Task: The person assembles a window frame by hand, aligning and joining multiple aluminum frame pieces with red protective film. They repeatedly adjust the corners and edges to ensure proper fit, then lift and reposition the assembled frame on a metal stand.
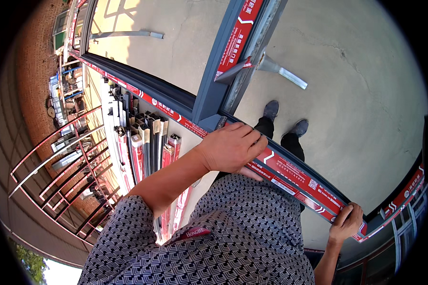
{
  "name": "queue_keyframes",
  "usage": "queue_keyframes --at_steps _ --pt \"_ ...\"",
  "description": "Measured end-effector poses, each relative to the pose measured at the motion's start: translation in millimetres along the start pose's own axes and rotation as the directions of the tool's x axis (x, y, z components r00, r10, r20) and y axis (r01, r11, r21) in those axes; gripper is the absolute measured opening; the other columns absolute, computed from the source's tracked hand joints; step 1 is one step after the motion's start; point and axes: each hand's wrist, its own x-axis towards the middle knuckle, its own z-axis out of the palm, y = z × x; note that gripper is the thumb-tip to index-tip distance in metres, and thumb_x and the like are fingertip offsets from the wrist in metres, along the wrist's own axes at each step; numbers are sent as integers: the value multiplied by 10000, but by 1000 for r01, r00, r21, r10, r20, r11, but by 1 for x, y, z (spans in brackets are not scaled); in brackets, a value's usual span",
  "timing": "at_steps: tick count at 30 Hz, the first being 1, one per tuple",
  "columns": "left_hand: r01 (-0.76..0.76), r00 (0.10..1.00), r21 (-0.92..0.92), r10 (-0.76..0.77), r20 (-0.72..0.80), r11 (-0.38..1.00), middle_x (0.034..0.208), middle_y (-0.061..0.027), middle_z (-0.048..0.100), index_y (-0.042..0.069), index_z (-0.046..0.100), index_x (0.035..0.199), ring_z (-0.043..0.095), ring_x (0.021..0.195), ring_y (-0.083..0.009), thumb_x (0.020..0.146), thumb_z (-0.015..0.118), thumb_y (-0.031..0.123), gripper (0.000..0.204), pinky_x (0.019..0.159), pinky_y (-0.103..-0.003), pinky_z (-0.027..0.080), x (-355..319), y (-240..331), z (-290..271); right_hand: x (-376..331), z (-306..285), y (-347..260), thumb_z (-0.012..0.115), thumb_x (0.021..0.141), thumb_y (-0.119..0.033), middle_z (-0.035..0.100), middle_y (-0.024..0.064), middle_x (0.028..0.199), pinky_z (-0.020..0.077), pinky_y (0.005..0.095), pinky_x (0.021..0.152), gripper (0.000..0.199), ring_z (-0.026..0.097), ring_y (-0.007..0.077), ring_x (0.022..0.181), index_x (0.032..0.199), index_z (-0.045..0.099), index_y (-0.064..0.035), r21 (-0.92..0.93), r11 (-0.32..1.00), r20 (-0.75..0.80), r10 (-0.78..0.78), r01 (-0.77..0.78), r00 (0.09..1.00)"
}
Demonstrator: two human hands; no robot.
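A large dark-grey metal window frame (147, 78) with red printed protective film lies across in front of my body. My left hand (234, 147) is wrapped over its near rail, just right of where a crossbar (208, 90) joins; the thumb shows below the rail. Further right, my right hand (347, 223) grips the same rail (299, 173) close to its right-hand corner, fingers curled over the edge. A grey flap (232, 72) sticks out from the crossbar, a bit of red film at its tip.
Bundles of long profiles (150, 137) in black, white and red stand at my left. Beyond them is a dark red metal railing (76, 175). My shoes (271, 110) rest on the concrete floor (347, 95). Metal support legs (292, 78) show under the frame.
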Motion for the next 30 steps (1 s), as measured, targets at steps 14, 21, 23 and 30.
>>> queue_keyframes --at_steps 14,21,23,30 --pt "-74 985 -26 69 -157 997 1109 -99 708 -1 702 1193 661 1038 -264 889 724 727 790 930 -390 531 -5 -2 28 -5 -1 45 390 1154 -312 617 208 906 476 475 782 440 604 389 822 982 619 23 -26 999 98 35 -33 995" --pt "-93 972 41 100 -214 995 1027 -107 704 -2 722 1147 665 1008 -269 925 722 661 700 907 -408 522 -1 0 27 -7 -12 54 372 1169 -362 586 174 923 483 424 837 463 572 312 836 1033 615 8 -26 995 141 104 -101 985" --pt "-93 968 65 106 -229 994 1006 -112 709 -1 731 1140 669 986 -265 962 723 579 607 898 -415 525 1 2 26 -5 -16 57 369 1156 -371 595 190 918 480 454 820 488 584 348 832 993 609 22 -49 994 144 105 -99 984" --pt "-80 957 98 104 -270 992 983 -136 735 -7 777 1104 680 971 -301 982 672 359 400 928 -484 530 1 5 31 -8 -20 58 372 1143 -391 621 202 950 486 466 853 519 600 375 872 1010 625 43 -63 985 153 170 -162 973"
